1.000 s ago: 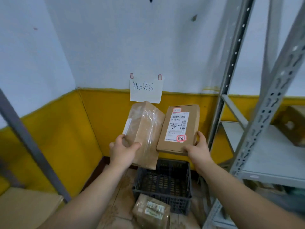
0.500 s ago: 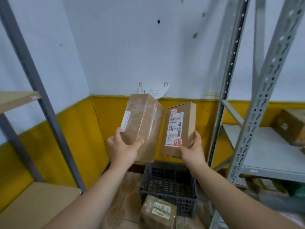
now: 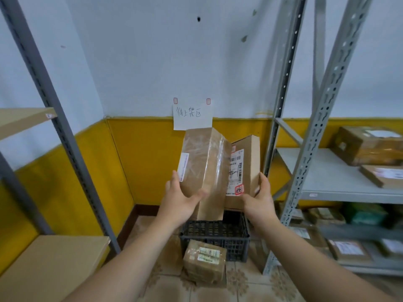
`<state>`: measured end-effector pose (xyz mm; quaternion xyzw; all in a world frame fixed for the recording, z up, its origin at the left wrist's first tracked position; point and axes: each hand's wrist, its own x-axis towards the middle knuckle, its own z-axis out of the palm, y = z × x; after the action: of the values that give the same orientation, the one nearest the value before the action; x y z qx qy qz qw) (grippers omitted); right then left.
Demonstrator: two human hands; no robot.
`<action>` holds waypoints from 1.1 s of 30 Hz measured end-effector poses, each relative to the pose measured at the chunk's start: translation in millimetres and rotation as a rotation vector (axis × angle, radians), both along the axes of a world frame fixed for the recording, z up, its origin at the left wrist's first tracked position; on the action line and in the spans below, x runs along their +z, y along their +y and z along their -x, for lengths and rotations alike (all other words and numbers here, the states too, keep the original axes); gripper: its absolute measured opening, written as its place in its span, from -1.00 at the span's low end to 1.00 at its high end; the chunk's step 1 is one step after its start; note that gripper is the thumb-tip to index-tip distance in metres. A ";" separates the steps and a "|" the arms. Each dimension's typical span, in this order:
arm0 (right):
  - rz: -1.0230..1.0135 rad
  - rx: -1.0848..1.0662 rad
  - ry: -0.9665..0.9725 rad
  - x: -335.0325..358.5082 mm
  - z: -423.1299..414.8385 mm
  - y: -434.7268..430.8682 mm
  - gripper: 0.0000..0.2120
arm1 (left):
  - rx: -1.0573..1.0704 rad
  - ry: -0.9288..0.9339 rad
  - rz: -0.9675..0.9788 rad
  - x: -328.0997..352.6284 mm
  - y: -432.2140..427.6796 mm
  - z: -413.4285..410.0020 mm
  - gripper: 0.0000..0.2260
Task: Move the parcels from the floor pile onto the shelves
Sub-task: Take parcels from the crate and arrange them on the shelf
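The left hand [image 3: 178, 201] grips a taped parcel [image 3: 204, 171]; the right hand [image 3: 258, 198] grips a labelled box [image 3: 245, 168] above a black crate [image 3: 214, 234].

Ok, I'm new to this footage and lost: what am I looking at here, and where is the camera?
The camera sits on a person's head, looking forward and down, so the two bare arms are theirs. The left hand grips a taped brown parcel; the right hand grips a cardboard box with a shipping label. Below them a dark plastic crate stands on the tiled floor, with another wrapped parcel in front of it. The grey metal shelves on the right already carry several parcels. A handwritten paper note is stuck to the wall.
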<state>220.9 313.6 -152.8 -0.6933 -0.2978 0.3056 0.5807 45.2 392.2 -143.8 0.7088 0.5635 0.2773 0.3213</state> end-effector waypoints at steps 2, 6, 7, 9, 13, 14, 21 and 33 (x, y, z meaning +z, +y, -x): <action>0.010 -0.026 0.004 -0.3 -8.2 -9.9 -0.19 | -0.057 -0.065 0.019 -0.7 -3.3 -5.8 -0.23; 0.022 -0.071 0.009 0.5 -24.4 -26.5 -0.19 | -0.133 -0.281 0.107 4.1 -10.9 -24.3 -0.54; 0.014 -0.076 0.011 2.1 -28.8 -30.0 -0.19 | -0.144 -0.360 0.172 7.3 -14.0 -30.9 -0.58; -0.008 -0.085 0.010 6.1 -39.9 -36.7 -0.20 | -0.184 -0.515 0.328 13.8 -21.6 -44.9 -0.60; -0.005 -0.084 -0.070 21.9 -73.4 -56.4 -0.22 | -0.263 -0.581 0.390 22.5 -36.8 -83.8 -0.57; -0.011 -0.086 -0.083 25.9 -83.7 -63.5 -0.22 | -0.270 -0.581 0.371 25.6 -41.6 -96.5 -0.57; -0.033 -0.091 -0.199 38.1 -154.4 -115.6 -0.21 | -0.370 -0.369 0.115 30.6 -92.2 -203.0 -0.38; -0.102 -0.189 0.012 24.7 -263.9 -200.5 -0.27 | -0.496 -0.400 0.385 14.1 -123.6 -313.0 0.11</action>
<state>484.8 113.1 -128.1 -0.6859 -0.2427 0.2381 0.6434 358.2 268.6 -129.7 0.6822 0.3424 0.2132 0.6099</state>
